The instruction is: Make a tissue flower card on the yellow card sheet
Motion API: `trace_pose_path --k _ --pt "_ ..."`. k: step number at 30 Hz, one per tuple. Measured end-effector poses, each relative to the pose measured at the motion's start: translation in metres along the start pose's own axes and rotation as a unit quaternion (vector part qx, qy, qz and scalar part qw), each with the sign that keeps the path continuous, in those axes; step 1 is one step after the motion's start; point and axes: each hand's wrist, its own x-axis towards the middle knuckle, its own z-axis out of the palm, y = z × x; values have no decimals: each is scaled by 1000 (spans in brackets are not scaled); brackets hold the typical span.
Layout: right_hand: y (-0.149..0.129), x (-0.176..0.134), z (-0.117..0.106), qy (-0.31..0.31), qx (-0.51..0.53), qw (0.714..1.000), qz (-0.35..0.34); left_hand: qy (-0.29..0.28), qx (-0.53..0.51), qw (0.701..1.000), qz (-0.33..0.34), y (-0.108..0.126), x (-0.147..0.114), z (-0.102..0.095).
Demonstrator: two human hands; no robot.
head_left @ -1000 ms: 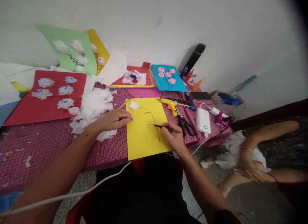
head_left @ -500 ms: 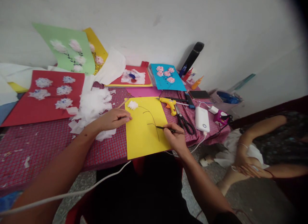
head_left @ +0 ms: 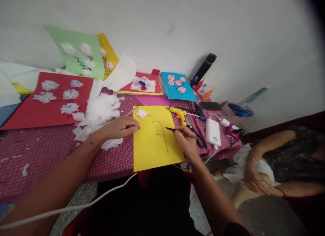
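A yellow sheet of paper [head_left: 149, 148] lies on the checked tablecloth, with a white tissue flower [head_left: 141, 113] near its upper left corner and a thin dark curved stem with short side branches. My right hand [head_left: 186, 139] grips a dark brush pen [head_left: 185, 133]; its tip points left, just right of the stem. I cannot tell whether the tip touches the paper. My left hand [head_left: 124, 126] rests at the sheet's left edge, fingers curled together; what they hold, if anything, is hidden. A thin wooden stick [head_left: 131, 111] lies behind it.
Torn white tissue [head_left: 101, 109] is heaped left. A yellow glue gun [head_left: 179, 114], black-handled scissors [head_left: 199, 138] and a white power bank [head_left: 213, 132] lie right. Finished flower sheets, including a red one [head_left: 54, 109], stand or lie behind. A seated person's hands [head_left: 259, 183] are at right.
The pen tip has moved from the stem's lower side branch up and right, off the line. A short side branch now meets the stem. My left hand stays by the edge.
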Motion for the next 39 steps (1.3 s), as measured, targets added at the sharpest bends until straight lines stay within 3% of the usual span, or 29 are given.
trace_pose_path --k 5,13,26,39 --pt "3 28 8 -23 -10 999 -23 -11 3 1000 -21 2 -1 -1" --pt "10 65 36 -29 23 998 -55 -8 12 1000 3 -4 -1 2" --pt "19 58 46 -29 53 998 -24 -6 10 1000 5 -4 -1 1" --pt "25 58 51 25 76 997 22 -22 0 1000 -22 2 -1 -1"
